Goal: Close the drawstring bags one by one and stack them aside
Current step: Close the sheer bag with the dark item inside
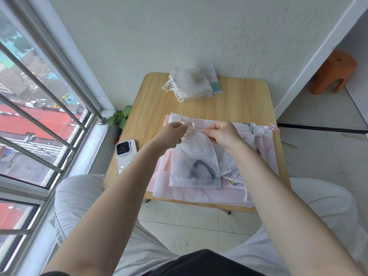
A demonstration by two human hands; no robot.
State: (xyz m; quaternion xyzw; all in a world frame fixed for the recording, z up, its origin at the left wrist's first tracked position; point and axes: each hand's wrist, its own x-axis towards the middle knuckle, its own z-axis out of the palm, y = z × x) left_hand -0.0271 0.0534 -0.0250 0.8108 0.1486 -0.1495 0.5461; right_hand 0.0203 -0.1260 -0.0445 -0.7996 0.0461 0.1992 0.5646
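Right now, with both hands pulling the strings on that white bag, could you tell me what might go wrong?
1. The left hand and right hand pinch the drawstring in opposite directions; a hard pull might tear the thin white bag.
2. The bag lies on a loose pile of bags, which could slide along.
3. The phone overhangs the table edge; an elbow nudge could drop it.

Bare table (239, 100) lies open between the far stack of bags (191, 84) and near pile (199, 192)

No legible text anywhere
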